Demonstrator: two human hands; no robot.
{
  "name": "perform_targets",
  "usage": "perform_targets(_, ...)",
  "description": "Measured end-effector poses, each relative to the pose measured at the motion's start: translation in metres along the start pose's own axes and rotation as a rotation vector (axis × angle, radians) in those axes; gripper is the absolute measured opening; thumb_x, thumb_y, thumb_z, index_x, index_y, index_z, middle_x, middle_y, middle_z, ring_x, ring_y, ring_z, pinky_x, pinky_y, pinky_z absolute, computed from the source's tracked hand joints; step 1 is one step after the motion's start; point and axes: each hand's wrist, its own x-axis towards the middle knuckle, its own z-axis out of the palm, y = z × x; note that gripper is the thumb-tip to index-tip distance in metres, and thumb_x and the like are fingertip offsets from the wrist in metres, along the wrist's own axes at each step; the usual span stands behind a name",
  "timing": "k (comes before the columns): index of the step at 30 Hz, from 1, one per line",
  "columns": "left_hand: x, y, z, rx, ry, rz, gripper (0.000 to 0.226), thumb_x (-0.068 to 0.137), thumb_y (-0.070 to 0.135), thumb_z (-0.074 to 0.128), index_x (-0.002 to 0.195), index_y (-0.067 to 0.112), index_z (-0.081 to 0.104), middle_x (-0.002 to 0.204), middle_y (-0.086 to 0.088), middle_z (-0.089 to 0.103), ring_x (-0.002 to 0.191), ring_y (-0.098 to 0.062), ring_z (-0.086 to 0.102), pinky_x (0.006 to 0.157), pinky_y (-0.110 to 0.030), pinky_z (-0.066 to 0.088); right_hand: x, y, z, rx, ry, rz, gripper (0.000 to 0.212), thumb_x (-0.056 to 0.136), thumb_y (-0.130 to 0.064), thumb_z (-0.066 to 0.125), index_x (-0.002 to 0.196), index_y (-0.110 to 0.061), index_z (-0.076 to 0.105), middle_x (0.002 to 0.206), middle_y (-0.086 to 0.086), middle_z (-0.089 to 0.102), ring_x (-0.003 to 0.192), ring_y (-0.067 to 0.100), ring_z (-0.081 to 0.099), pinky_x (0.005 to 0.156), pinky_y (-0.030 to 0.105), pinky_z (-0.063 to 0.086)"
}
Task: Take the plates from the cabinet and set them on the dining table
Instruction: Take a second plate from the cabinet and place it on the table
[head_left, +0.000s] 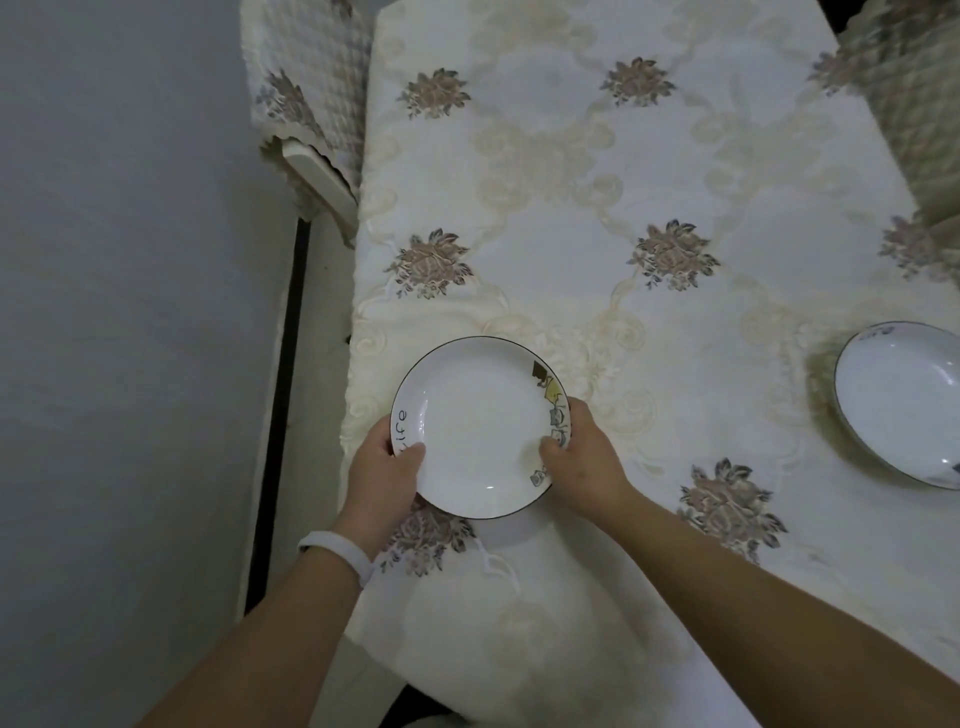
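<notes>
Head view, plate: we hold the plate (480, 426) at lower centre of the frame, over the near left part of the surface (623, 322). We cannot tell whether its base already rests on the cloth (561, 156).
Fingers: left hand (382, 470) and right hand (582, 452) grasp the rim from opposite sides, thumbs on top, the other fingers hidden beneath.
Doing it well: we judge this the setting-down. Keep the plate level, see it seated flat and in from the near edge, then slide the fingers out sideways so the cloth does not drag.
Second plate (904, 405): on the surface at the right edge of the frame, well apart.
Surface: covered by the cream, flower-patterned cloth, which hangs over the near edge.
Room: a covered chair (311, 104) at upper left, a grey wall (130, 260) down the left side.
</notes>
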Motion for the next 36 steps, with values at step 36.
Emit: perform_targets(36,-0.062,0.07,-0.025,0.641,-0.112,0.489,0.034,0.092,0.026,0.06,0.126,0.021,0.061,0.119,0.008,0.062,0.106,-0.01,0.057,0.089,-0.03,0.046,-0.075,-0.03,-0.071,-0.528,0.147,-0.311,0.049,0.095,-0.049,0.044,0.136,-0.024,0.045,0.134,-0.004,0.052,0.119,0.018,0.048,0.085,0.033,0.042)
